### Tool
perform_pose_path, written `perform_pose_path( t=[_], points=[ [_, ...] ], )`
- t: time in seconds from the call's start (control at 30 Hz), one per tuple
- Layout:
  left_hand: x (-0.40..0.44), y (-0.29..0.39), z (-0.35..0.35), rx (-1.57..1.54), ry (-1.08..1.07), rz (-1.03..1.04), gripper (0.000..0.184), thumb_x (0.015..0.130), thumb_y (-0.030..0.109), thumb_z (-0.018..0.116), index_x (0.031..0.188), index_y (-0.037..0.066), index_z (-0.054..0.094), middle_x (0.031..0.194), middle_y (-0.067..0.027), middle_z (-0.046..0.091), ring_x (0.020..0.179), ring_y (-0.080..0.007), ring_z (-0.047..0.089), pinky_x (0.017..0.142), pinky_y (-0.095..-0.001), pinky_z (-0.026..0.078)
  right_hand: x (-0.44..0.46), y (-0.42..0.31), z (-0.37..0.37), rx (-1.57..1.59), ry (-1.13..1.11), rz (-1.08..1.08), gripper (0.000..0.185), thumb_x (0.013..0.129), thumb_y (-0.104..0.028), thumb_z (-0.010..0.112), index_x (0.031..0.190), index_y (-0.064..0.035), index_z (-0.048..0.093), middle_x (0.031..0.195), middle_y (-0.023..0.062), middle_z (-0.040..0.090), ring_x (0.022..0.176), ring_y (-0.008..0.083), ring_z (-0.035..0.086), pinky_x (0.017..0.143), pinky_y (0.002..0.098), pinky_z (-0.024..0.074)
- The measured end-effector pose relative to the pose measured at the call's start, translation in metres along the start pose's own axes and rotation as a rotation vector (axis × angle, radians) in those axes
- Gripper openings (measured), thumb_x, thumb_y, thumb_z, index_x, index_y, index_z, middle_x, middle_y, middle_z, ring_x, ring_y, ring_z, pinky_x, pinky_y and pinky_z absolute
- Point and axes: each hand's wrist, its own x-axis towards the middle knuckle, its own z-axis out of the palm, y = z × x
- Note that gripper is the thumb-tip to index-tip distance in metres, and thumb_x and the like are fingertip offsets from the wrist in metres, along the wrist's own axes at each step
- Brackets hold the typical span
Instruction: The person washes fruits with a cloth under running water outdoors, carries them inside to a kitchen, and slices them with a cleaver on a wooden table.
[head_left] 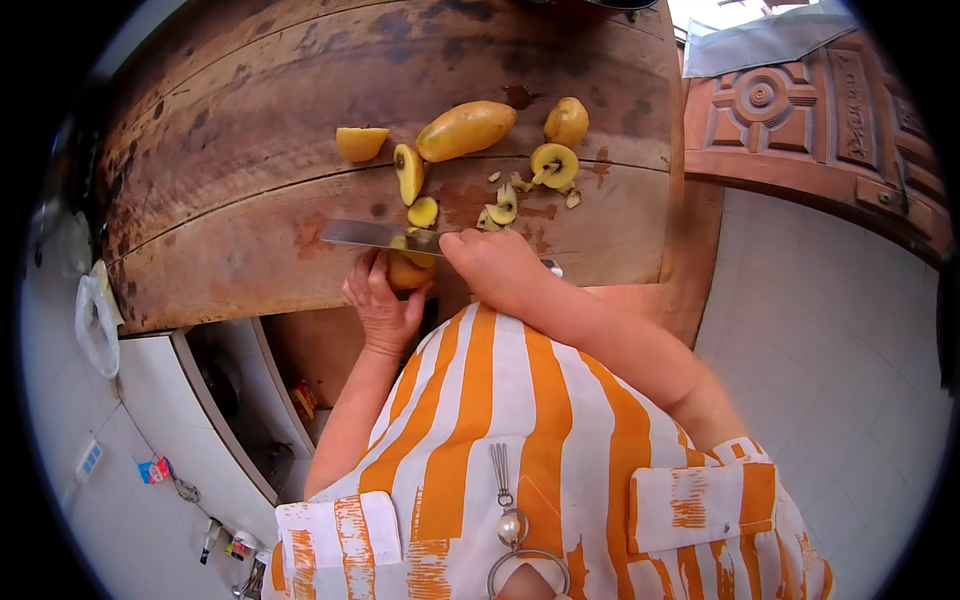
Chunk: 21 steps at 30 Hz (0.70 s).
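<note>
My right hand (490, 262) is closed round the handle of a knife, whose broad blade (365, 234) points left. Under the blade, near the table's front edge, my left hand (383, 305) grips a yellow-skinned piece of fruit (408, 270). A small cut slice (423, 212) lies just beyond the blade. Behind it are a long cut piece (408, 174), a half piece (362, 143) and a whole oblong yellow fruit (466, 130). To the right are a hollowed cut piece (553, 165), another rounded piece (567, 121) and pale scraps (502, 205).
The wooden table (250, 130) has dark stains and wet patches. A carved wooden door (790, 110) stands at the right, beyond the tiled floor (800, 330). Below the table at left is an open cabinet (240, 385); a plastic bag (97, 325) hangs nearby.
</note>
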Motion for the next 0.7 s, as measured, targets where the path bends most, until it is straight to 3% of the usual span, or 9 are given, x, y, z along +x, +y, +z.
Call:
perform_pose_path(
  t=[0.1,0.17,0.23,0.3,0.33,0.43,0.53,0.7],
  points=[
    [0.011,0.004,-0.006,-0.019,-0.034,-0.079,0.072,0.058,0.021,0.078,0.116,0.004,0.040,0.117,-0.0168,0.045,0.105,-0.0341,0.043,0.091,-0.0407,0.031,-0.019,0.006,-0.004,0.030,-0.025,0.096,0.005,0.076,-0.007,0.047,0.080,-0.0045,0.048,0.074,0.0131,0.060,0.068,0.0315,0.060,0.057,0.0403,0.0475],
    [0.016,-0.003,-0.009,-0.107,0.070,-0.218,0.069,0.059,0.017,0.078,0.115,0.005,0.041,0.115,-0.0157,0.045,0.103,-0.0320,0.046,0.090,-0.0388,0.035,-0.031,0.016,0.000,0.024,-0.061,0.132,0.004,0.077,-0.007,0.047,0.080,-0.0044,0.048,0.074,0.0139,0.060,0.068,0.0319,0.060,0.057,0.0408,0.0471],
    [0.023,-0.021,-0.015,-0.023,0.111,-0.214,0.067,0.060,0.015,0.078,0.115,0.006,0.041,0.113,-0.0149,0.046,0.102,-0.0296,0.047,0.089,-0.0371,0.038,-0.046,0.025,0.004,0.029,-0.120,0.181,0.009,0.072,-0.004,0.051,0.080,-0.0045,0.046,0.073,0.0141,0.058,0.069,0.0326,0.058,0.057,0.0426,0.0454],
    [0.030,-0.041,-0.018,0.056,0.183,-0.346,0.067,0.060,0.017,0.079,0.114,0.005,0.042,0.111,-0.0143,0.047,0.102,-0.0291,0.047,0.089,-0.0370,0.038,-0.056,0.034,0.006,0.013,-0.162,0.191,0.009,0.072,-0.005,0.051,0.080,-0.0046,0.046,0.074,0.0141,0.059,0.069,0.0326,0.058,0.057,0.0426,0.0454],
    [0.037,-0.050,-0.019,0.022,0.193,-0.395,0.067,0.060,0.025,0.080,0.113,0.006,0.043,0.110,-0.0134,0.049,0.103,-0.0291,0.047,0.091,-0.0394,0.035,-0.058,0.037,0.005,-0.001,-0.210,0.203,0.008,0.072,-0.006,0.051,0.080,-0.0047,0.046,0.074,0.0141,0.059,0.069,0.0326,0.058,0.057,0.0426,0.0454],
    [0.053,-0.061,-0.022,0.126,0.184,-0.479,0.071,0.059,0.031,0.079,0.114,0.009,0.042,0.113,-0.0113,0.048,0.107,-0.0308,0.045,0.090,-0.0465,0.032,-0.063,0.038,0.001,-0.065,-0.297,0.137,0.006,0.075,-0.007,0.048,0.081,-0.0050,0.047,0.071,0.0131,0.060,0.066,0.0327,0.059,0.056,0.0420,0.0463],
    [0.069,-0.062,-0.019,0.135,0.161,-0.497,0.069,0.061,0.036,0.078,0.115,0.009,0.042,0.113,-0.0109,0.048,0.108,-0.0303,0.044,0.090,-0.0478,0.031,-0.068,0.044,0.008,-0.056,-0.179,0.052,0.006,0.074,-0.007,0.049,0.080,-0.0056,0.048,0.069,0.0124,0.060,0.065,0.0319,0.059,0.056,0.0405,0.0468],
    [0.085,-0.062,-0.011,0.195,0.144,-0.511,0.070,0.062,0.038,0.076,0.116,0.010,0.042,0.114,-0.0106,0.048,0.109,-0.0301,0.044,0.091,-0.0484,0.031,-0.064,0.062,-0.005,-0.108,-0.115,0.170,0.006,0.074,-0.006,0.049,0.080,-0.0060,0.048,0.071,0.0118,0.060,0.066,0.0310,0.059,0.056,0.0406,0.0467]
  ],
)
